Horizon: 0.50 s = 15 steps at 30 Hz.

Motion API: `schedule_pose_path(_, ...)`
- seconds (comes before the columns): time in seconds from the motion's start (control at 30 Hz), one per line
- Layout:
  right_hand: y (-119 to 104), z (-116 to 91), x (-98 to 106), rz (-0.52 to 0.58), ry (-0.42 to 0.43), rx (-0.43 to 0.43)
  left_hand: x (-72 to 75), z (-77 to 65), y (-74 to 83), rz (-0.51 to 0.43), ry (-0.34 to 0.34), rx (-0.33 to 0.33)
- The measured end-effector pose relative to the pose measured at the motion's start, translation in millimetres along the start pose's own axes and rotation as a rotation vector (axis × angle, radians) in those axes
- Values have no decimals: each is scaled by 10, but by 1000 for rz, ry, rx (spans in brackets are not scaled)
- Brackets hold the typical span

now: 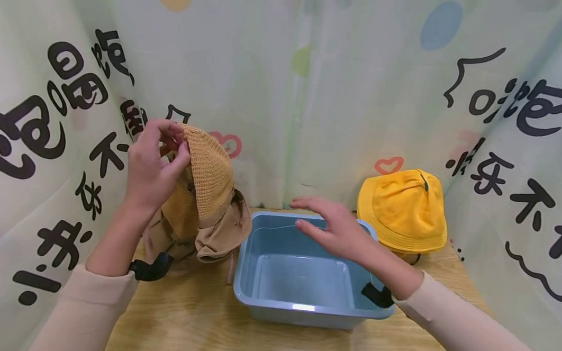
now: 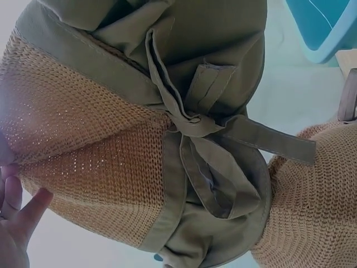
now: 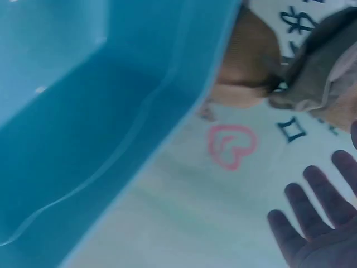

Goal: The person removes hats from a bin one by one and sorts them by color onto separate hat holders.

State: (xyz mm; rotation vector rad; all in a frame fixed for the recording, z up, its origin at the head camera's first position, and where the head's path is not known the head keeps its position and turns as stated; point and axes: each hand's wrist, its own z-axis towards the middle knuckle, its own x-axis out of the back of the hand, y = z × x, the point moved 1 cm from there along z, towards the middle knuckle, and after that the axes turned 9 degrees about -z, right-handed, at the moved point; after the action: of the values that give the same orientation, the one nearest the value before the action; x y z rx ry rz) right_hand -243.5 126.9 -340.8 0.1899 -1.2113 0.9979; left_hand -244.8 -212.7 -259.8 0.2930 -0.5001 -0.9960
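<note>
In the head view my left hand (image 1: pixel 152 163) pinches the crown of a tan knitted sun hat (image 1: pixel 211 174) and holds it up at the left. The brown cloth brim of this hat hangs down; its tied bow (image 2: pixel 195 125) shows in the left wrist view. Beneath it is another tan knitted hat (image 2: pixel 318 195), partly hidden. Over the back part of a blue plastic bin (image 1: pixel 312 317) hovers my right hand (image 1: pixel 333 228), fingers extended and holding nothing. In the right wrist view the fingers (image 3: pixel 326 198) are spread apart.
A yellow bucket hat (image 1: pixel 402 211) sits to the right of the bin, by its back right corner. The wooden table (image 1: pixel 184 329) lies under everything. A pale printed curtain (image 1: pixel 267 91) with black writing surrounds the back and sides.
</note>
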Motion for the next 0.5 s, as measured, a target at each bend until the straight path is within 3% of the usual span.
schedule_pose_path(0.23, -270, 645, -120, 227, 20, -16, -6, -41, 20, -11, -8, -14)
schedule_pose_path(0.37, -338, 890, -215, 355, 57, -37, -26, -49, 14, -23, -19, -27)
schedule_pose_path(0.5, -374, 1058, -285, 403, 93, -52, -49, -75, 16, -18, -28, -36)
